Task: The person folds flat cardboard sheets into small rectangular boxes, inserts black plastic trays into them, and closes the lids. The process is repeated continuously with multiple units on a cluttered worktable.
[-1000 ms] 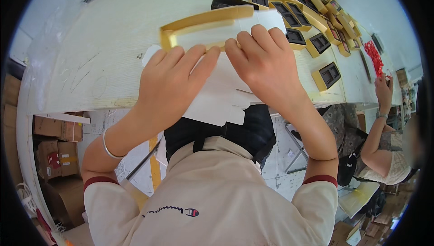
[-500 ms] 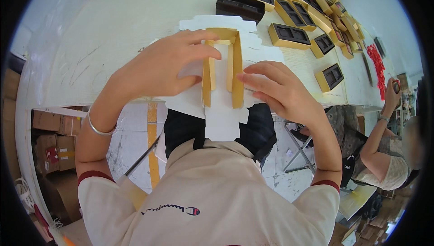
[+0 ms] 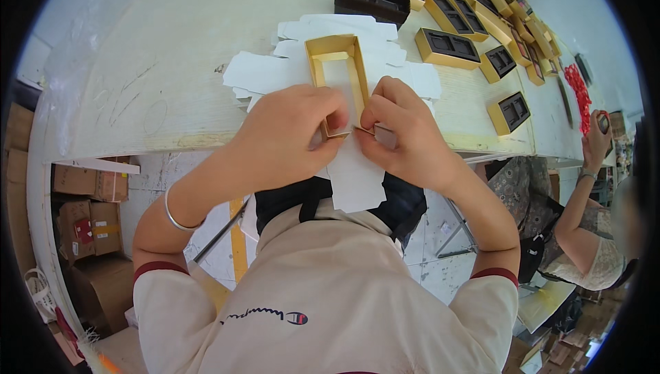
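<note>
One box (image 3: 333, 44), head view: gold walls, white floor, lying at the front edge of the table (image 3: 165, 64), near end toward me.

Left hand (image 3: 292, 130), mine: fingers closed, pinching the box's near left corner.

Right hand (image 3: 409, 133), mine: likewise closed, thumb and forefinger pinching the near right corner; fingertips of both hands close together.

Progress, as I judge it: far end and both long walls up; narrow tabs at the near end bent inward under my fingers; one white flap (image 3: 356, 185) lying unfolded toward me, so the near wall seems left to form.

White blanks (image 3: 258, 71), several: under and around the box.

Black insert (image 3: 371, 3), one: beyond the blanks, not in the box.

Gold boxes (image 3: 445, 60), several: to the right, formed, black inserts seated; more heaped beyond them.

Red strips (image 3: 577, 92), one bunch: far right, near a co-worker's hand (image 3: 597, 140), which holds something I cannot make out.
</note>
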{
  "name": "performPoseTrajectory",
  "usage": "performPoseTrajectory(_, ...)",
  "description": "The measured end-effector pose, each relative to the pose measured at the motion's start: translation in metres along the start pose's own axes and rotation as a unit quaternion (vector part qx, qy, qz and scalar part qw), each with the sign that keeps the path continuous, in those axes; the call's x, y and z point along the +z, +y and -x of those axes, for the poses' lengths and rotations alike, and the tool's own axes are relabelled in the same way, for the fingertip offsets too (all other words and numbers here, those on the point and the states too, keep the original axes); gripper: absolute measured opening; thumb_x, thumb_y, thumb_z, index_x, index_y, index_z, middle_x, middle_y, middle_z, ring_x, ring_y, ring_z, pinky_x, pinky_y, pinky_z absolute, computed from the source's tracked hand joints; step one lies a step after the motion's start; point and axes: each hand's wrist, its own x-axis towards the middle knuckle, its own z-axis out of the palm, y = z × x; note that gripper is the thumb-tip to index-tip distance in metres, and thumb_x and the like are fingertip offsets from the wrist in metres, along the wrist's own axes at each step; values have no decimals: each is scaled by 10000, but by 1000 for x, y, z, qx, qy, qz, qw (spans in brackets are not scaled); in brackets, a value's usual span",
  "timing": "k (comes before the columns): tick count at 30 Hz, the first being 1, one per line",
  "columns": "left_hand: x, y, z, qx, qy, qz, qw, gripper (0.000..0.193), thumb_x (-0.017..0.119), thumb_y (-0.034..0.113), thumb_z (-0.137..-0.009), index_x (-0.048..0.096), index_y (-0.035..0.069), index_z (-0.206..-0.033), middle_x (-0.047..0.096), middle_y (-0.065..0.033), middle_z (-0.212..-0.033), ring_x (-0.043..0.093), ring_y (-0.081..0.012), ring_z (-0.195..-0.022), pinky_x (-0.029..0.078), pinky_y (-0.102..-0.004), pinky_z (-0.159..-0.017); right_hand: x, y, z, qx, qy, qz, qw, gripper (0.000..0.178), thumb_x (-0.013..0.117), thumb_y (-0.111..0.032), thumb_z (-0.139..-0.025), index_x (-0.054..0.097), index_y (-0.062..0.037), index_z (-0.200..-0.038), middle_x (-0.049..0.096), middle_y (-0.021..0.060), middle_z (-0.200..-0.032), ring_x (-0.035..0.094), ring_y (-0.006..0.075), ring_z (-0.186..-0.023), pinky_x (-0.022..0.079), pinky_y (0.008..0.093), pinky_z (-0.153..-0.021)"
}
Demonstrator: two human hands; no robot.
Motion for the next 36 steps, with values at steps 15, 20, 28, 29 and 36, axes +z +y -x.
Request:
performPoseTrajectory(15,-2,-4,-6,-49,-40,94,994,77,680,9,-756,603,8,-766,529,-34,-730,493,-106,-611,383,-240,-523,-19,-16,40,-120,-83,106,984,525,748,-258,-682,592,-13,-1119,451,192,-1347,498,340,-1136,431,411,-881)
performPoseTrajectory(20,-6,-6,-7,-44,-67,74,994,124,702,46,-768,630,13,-863,549,-29,-759,499,-100,-627,391,-233,-539,-5,-8,32,-116,26,57,991,322,748,-151,-698,607,-2,-946,607,138,-1064,578,318,-957,448,389,-802)
performPoseTrajectory(28,-14,-20,-6,-90,-88,263,957,339,569,103,-925,466,74,-1246,539,-20,-977,477,-90,-765,401,-232,-646,12,-2,1,138,118,-225,957,148,622,-18,-889,518,-31,-994,572,109,-924,540,132,-629,443,262,-558)
performPoseTrajectory(29,-9,-18,-5,-88,-71,230,967,327,560,92,-927,463,74,-1239,544,-21,-1005,479,-89,-753,400,-232,-639,13,-3,1,180,123,-269,938,137,623,-16,-886,531,-29,-986,570,109,-951,544,140,-638,448,269,-565)
performPoseTrajectory(36,8,-7,7,17,82,51,995,99,604,54,-879,573,30,-970,547,-76,-1062,540,-172,-664,425,-271,-584,8,-10,8,-62,84,126,987,211,702,-54,-733,609,-35,-922,548,90,-929,502,226,-648,428,339,-569)
